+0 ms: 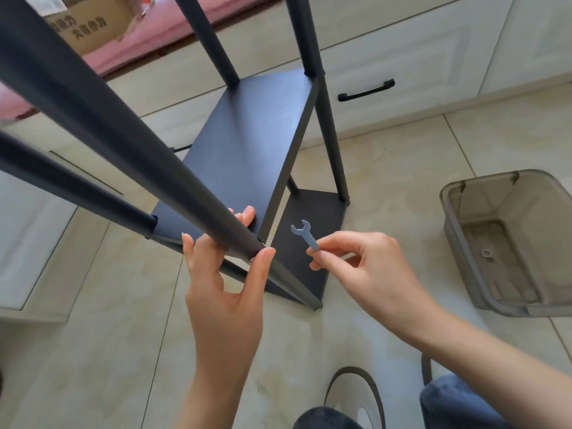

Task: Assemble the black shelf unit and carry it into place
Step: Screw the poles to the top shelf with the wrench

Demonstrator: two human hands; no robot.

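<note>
The black shelf unit stands upright on the tiled floor, with two flat shelves and four round black posts. My left hand grips the near front post where it meets the upper shelf's corner, thumb on the right side and fingers behind. A small bolt head shows just under the thumb tip. My right hand pinches the handle of a small flat silver wrench, its open jaw pointing up, over the lower shelf and clear of the post.
A translucent grey plastic bin with a small washer inside sits on the floor at right. White cabinets with a black drawer handle stand behind. A cardboard box lies on pink bedding at top left. A round stool is near my knees.
</note>
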